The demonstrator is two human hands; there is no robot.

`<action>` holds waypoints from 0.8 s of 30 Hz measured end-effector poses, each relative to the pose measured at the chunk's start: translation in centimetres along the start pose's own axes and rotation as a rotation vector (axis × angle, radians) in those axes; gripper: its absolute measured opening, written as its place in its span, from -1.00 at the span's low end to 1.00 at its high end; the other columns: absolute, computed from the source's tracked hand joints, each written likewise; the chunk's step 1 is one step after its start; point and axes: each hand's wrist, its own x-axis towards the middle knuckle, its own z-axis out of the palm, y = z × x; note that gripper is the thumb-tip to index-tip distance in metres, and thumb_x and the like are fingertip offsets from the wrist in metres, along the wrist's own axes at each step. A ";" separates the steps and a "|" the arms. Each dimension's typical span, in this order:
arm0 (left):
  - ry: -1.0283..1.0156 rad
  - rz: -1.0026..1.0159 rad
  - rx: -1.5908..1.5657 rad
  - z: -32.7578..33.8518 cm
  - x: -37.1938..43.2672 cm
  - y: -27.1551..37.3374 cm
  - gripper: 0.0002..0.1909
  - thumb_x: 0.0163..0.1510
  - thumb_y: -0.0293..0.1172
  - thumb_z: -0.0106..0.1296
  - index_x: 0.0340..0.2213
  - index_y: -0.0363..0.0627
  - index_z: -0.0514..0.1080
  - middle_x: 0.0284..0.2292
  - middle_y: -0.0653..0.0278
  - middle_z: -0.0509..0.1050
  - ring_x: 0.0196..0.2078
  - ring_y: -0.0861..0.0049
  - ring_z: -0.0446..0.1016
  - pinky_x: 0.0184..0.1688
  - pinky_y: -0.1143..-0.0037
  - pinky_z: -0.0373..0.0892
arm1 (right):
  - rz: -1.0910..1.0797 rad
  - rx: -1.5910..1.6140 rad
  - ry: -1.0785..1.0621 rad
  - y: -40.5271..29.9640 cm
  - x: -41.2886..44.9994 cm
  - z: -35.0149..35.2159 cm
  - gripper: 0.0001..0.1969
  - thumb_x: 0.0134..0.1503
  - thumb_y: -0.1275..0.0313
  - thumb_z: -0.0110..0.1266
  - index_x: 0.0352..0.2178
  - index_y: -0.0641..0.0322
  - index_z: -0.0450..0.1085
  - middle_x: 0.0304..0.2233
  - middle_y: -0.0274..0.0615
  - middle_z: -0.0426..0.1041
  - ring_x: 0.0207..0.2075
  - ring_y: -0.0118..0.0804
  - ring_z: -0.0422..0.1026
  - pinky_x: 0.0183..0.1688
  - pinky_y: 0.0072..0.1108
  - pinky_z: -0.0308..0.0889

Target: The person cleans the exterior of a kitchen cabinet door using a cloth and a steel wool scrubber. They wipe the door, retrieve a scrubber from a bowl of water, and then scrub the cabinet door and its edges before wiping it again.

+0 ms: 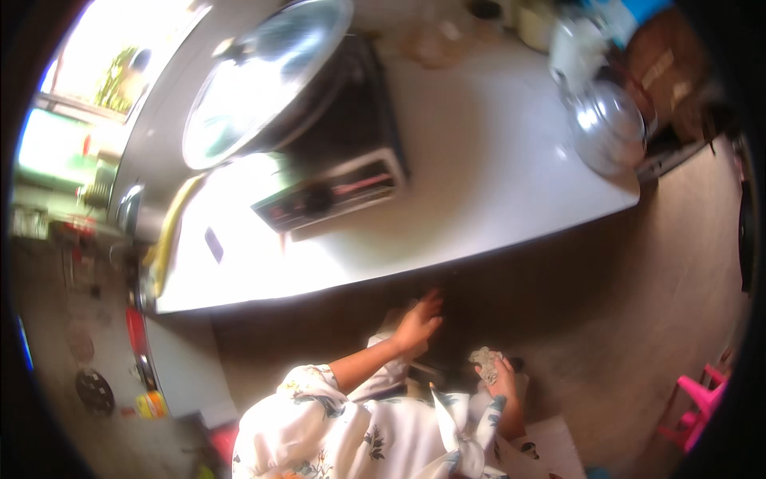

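Note:
My left hand [419, 323] is held out in front of my body, below the front edge of the white table [514, 209]. Its fingers are slightly spread and blurred, with nothing seen in them. Lower and to the right, my right hand [501, 377] grips a crumpled greyish cloth [488, 363]. Above both hands, on the table, stands a black induction cooker [335, 191] with a knob and a control panel. A large shiny metal pan or lid [269, 78] sits over its upper left part, tilted in this view.
A metal kettle [607, 129] stands near the table's right corner. A small dark flat item [213, 245] lies on the left of the table, near a yellow edge or strip [170, 233]. A pink plastic stool [697, 407] stands on the floor at the lower right.

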 end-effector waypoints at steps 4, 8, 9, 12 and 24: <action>0.105 -0.131 0.297 -8.0 -9.0 -1.1 -0.47 0.08 -0.54 0.00 0.12 -0.21 0.25 -0.03 0.04 0.47 0.03 0.30 0.46 0.10 0.44 0.35 | -0.007 -0.226 -0.069 -3.3 -2.5 5.0 -0.78 0.27 0.44 -0.14 -0.11 0.27 0.34 -0.13 -0.05 0.46 -0.13 -0.13 0.49 -0.16 -0.24 0.50; 0.370 -0.319 0.289 -15.7 -16.8 -1.3 -0.55 0.06 -0.54 0.02 0.03 -0.27 0.36 -0.06 0.00 0.49 0.00 0.28 0.49 0.06 0.44 0.37 | -0.059 -0.388 -0.079 -10.4 -8.0 11.7 -0.78 0.30 0.42 -0.19 -0.11 0.27 0.33 -0.11 -0.01 0.45 -0.12 -0.12 0.49 -0.15 -0.26 0.50; 0.413 -0.370 0.259 -18.2 -18.6 -3.0 -0.55 0.05 -0.52 0.04 0.02 -0.30 0.36 -0.07 -0.01 0.49 0.00 0.28 0.48 0.05 0.44 0.38 | -0.068 -0.426 -0.062 -11.4 -9.4 13.9 -0.78 0.31 0.42 -0.20 -0.10 0.27 0.32 -0.11 -0.01 0.45 -0.12 -0.12 0.49 -0.15 -0.26 0.50; 0.553 -0.627 0.347 -23.9 -24.4 -4.4 -0.62 0.00 -0.47 0.06 -0.09 -0.28 0.46 -0.10 0.00 0.51 0.00 0.24 0.48 0.07 0.40 0.35 | -0.073 -0.523 -0.065 -12.8 -14.7 21.7 -0.76 0.32 0.40 -0.21 -0.10 0.32 0.30 -0.10 0.01 0.44 -0.12 -0.11 0.49 -0.14 -0.28 0.50; 0.809 -0.583 -0.618 -22.6 -34.6 -3.2 -0.64 0.08 -0.43 0.09 -0.07 -0.20 0.40 -0.25 0.20 0.53 -0.33 0.47 0.53 -0.36 0.46 0.47 | 0.086 -1.192 -0.618 -5.3 -14.6 45.5 -0.76 0.27 0.43 -0.18 -0.14 0.39 0.31 -0.16 0.01 0.45 -0.20 -0.17 0.50 -0.14 -0.40 0.49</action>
